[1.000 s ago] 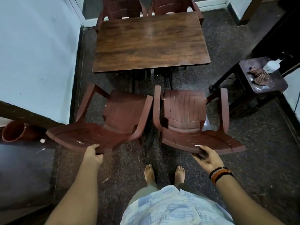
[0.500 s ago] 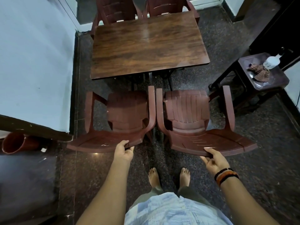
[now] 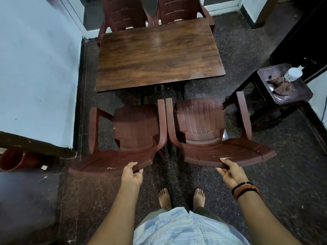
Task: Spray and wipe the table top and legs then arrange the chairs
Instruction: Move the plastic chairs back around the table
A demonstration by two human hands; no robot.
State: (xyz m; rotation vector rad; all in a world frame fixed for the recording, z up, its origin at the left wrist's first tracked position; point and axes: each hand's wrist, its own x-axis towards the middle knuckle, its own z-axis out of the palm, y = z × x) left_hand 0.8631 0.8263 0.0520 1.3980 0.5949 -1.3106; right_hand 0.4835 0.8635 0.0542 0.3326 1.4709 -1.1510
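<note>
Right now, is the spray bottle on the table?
No, the spray bottle stands on the stool beside the cloth.

Two chairs (image 3: 177, 131) side by side before table (image 3: 159, 55)

Bench (image 3: 159, 57): dark brown top, wood-grain streaks, glossy pale glare near the far edge. Near left chair (image 3: 136, 131) and near right chair (image 3: 201, 124): reddish-brown plastic, ribbed slat pattern on seats and backs; two far chairs (image 3: 123, 13) same colour. Floor (image 3: 283, 174): dark grey, fine pale speckle. Wall (image 3: 35, 59) at my left: pale blue-white. Stool (image 3: 297, 89): dark maroon. On it, cloth (image 3: 281, 84) in brown check, and a white bottle (image 3: 292, 73). My right wrist carries black and orange bands (image 3: 245, 190). My shirt (image 3: 185, 228): pale blue with white patches.
</note>
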